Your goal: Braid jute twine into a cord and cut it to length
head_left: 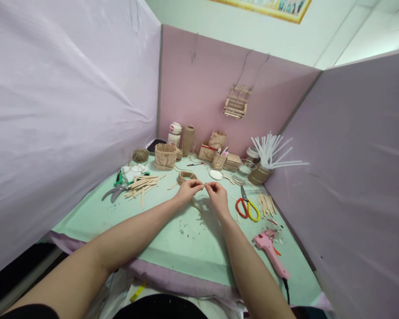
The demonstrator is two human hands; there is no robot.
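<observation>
Two hands meet mid-frame: I see left hand (187, 191) and right hand (217, 196) both pinched on twine (204, 184) above the tabletop (173, 239); scissors (248, 206) lie right.

Mint-green table (173, 248); pink glue gun (270, 252); scissors (247, 206) with red and yellow handles; pale wooden sticks (142, 184); white rods (272, 150).
</observation>
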